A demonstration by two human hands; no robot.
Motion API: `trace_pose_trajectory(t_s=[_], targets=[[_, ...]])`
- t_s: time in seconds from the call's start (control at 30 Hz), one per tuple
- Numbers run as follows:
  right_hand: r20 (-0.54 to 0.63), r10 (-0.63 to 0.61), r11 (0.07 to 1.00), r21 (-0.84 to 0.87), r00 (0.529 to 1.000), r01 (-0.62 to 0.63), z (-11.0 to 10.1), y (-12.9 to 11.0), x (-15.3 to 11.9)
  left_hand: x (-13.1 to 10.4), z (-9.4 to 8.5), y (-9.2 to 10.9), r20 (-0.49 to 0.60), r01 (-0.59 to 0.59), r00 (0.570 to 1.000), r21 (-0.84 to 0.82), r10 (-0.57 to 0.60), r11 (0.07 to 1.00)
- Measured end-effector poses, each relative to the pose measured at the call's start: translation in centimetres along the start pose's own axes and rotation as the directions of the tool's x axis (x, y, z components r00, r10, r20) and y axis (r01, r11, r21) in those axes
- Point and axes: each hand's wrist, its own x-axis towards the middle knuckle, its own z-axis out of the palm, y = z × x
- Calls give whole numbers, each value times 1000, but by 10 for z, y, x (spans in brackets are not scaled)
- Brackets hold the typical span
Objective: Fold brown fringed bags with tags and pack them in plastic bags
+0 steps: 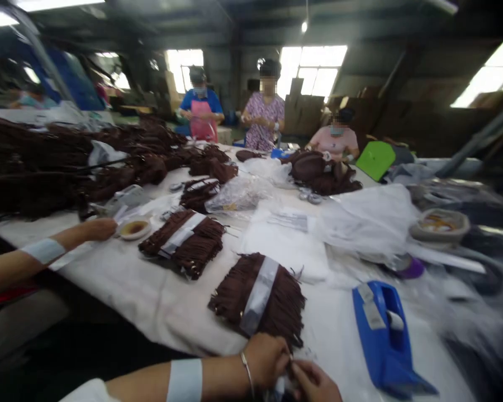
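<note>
1. Fringe bundle (pixel 262 298), dark brown with a pale band across it, lies on the white worktop (pixel 151 301) just beyond both hands, near the front edge.
2. Left hand (pixel 266 357) has its grip closed, fingers pinched together on something small at the bundle's near edge; what it pinches is too blurred to tell.
3. Right hand (pixel 314 382) meets it fingertip to fingertip, grip likewise pinched shut on the same small thing.
4. Left forearm comes in from the lower left, with a thin bangle at the wrist and a pale band farther up the arm.
5. Blue tape dispenser (pixel 383 335) stands just right of the hands.
6. A second banded bundle (pixel 184 240) lies farther back.
7. A co-worker's hand (pixel 98 228) at the left touches a small dish (pixel 134 228).
</note>
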Motion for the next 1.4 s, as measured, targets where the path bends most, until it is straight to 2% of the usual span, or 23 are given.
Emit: trace_pose_trajectory(t_s=[0.03,0.07,0.13,0.23,0.4,0.7,0.83,1.13,1.4], targets=[[67,33,998,59,997,-37,-2,1,-5,5,14,0,-17,-30,999,24,31,999],[74,21,989,143,997,-32,-5,0,-8,8,23,-3,-28,-62,998,39,63,997],[101,-8,968,250,995,-17,-9,-4,-7,16,29,-12,-38,-117,992,52,119,992],[98,27,959,277,995,-53,-12,-10,3,25,26,-22,-14,-139,990,96,141,986],[89,23,965,257,996,-46,-7,-10,11,23,28,-21,-8,-132,991,198,137,971],[141,-4,955,296,990,-38,-12,-6,7,23,27,-18,-14,-136,990,157,139,978],[172,2,964,262,985,-47,-16,-12,12,26,26,-16,-6,-95,995,180,97,979],[74,-21,982,187,997,7,-6,-9,10,24,23,-13,-3,-58,998,177,59,983],[88,-29,957,291,996,2,-9,-4,7,23,21,-12,-40,-66,997,130,71,989]])
